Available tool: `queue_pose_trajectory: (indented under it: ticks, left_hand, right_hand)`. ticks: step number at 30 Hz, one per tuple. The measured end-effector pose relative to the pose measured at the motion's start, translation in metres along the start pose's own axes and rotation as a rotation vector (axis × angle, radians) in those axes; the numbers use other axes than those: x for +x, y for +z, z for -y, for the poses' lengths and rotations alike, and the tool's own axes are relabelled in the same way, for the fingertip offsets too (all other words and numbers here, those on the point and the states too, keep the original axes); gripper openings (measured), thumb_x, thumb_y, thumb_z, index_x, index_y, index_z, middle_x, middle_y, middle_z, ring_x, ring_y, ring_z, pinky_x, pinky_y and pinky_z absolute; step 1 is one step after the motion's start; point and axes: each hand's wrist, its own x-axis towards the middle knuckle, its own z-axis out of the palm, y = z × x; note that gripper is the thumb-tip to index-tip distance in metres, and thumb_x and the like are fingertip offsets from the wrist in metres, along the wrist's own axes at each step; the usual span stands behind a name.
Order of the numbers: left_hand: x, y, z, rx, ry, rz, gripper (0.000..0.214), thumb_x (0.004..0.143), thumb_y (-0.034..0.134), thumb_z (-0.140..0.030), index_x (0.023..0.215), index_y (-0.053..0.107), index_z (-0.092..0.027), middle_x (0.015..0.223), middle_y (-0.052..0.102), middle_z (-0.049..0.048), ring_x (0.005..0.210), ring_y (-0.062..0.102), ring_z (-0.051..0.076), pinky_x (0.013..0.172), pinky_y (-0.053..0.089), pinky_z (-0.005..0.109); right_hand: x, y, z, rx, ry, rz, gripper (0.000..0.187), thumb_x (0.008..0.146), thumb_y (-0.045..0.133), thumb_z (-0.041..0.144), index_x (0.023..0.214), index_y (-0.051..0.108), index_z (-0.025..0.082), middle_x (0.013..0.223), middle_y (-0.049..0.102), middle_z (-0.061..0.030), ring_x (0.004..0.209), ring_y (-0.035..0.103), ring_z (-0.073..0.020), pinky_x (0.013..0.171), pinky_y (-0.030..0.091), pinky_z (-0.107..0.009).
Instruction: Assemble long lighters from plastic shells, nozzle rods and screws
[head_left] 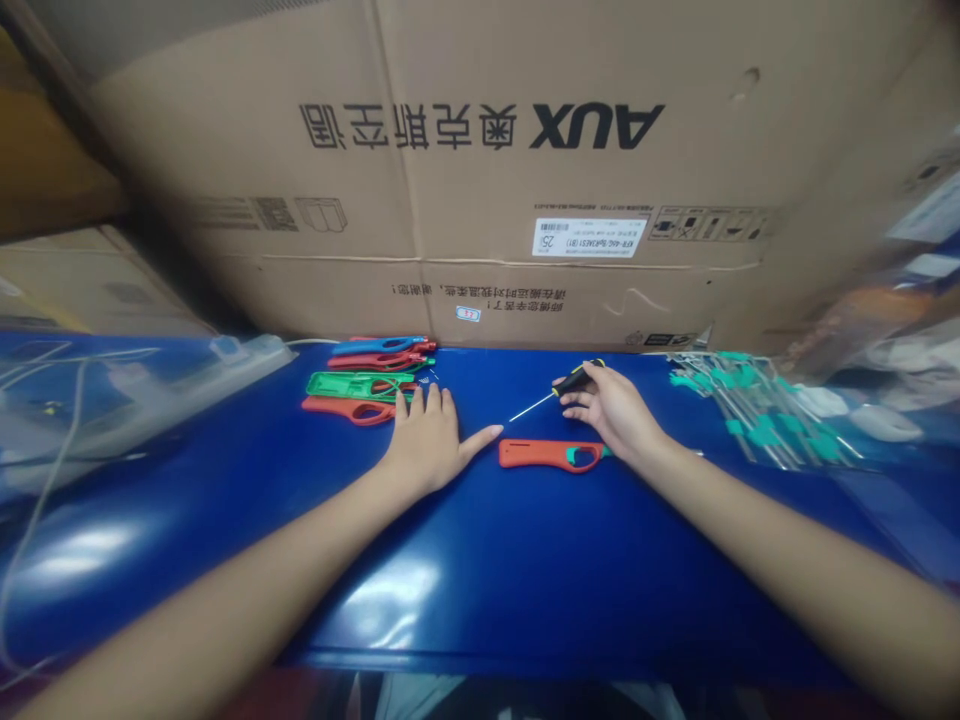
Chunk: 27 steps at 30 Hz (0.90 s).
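My right hand point(619, 405) grips a screwdriver by its black and yellow handle point(579, 379); the thin metal shaft points down to the left. Beneath that hand lies an orange lighter-shaped casing point(536, 454) with a green trigger, its right end partly hidden by the wrist. My left hand point(426, 440) is flat on the table with fingers spread, the fingertips beside a group of similar casings. In that group are an orange casing point(337, 408), an open green shell point(341, 384), a red one point(367, 361) and a blue one point(375, 346).
A large cardboard box point(465, 180) stands at the back of the blue table point(480, 580). On the right lie several metal rods with green parts point(761, 430) and white pieces point(874, 420). A white power strip point(247, 370) with cables is at left.
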Motion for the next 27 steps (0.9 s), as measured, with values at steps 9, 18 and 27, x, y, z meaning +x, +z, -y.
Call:
queue_pose_trajectory:
  ticks: [9, 18, 27]
  left_hand:
    - [-0.007, 0.0, -0.004, 0.049, 0.008, -0.002, 0.107, 0.088, 0.025, -0.084, 0.152, 0.037, 0.002, 0.157, 0.036, 0.0292, 0.145, 0.032, 0.05, 0.119, 0.021, 0.063]
    - [0.001, -0.002, 0.003, 0.049, -0.034, -0.011, 0.103, 0.088, 0.023, -0.084, 0.156, 0.035, -0.007, 0.159, 0.034, 0.0268, 0.145, 0.031, 0.052, 0.118, 0.016, 0.067]
    - [0.011, 0.001, 0.011, -0.032, -0.036, 0.012, 0.102, 0.087, 0.023, -0.085, 0.157, 0.034, -0.012, 0.164, 0.028, 0.0187, 0.148, 0.027, 0.049, 0.12, 0.01, 0.069]
  right_hand:
    - [0.0, 0.002, 0.003, 0.123, 0.082, -0.08, 0.02, 0.099, 0.049, 0.03, 0.081, 0.053, 0.021, 0.089, 0.074, -0.0092, 0.06, 0.061, -0.0147, 0.054, 0.054, -0.028]
    - [-0.003, 0.005, 0.004, 0.175, 0.102, -0.103, 0.022, 0.099, 0.05, 0.027, 0.078, 0.054, 0.021, 0.079, 0.073, -0.0066, 0.057, 0.06, -0.0136, 0.049, 0.053, -0.024]
    - [-0.004, 0.008, 0.008, 0.194, 0.109, -0.132, 0.025, 0.101, 0.045, 0.021, 0.077, 0.053, 0.019, 0.074, 0.073, -0.0063, 0.052, 0.059, -0.0122, 0.046, 0.052, -0.021]
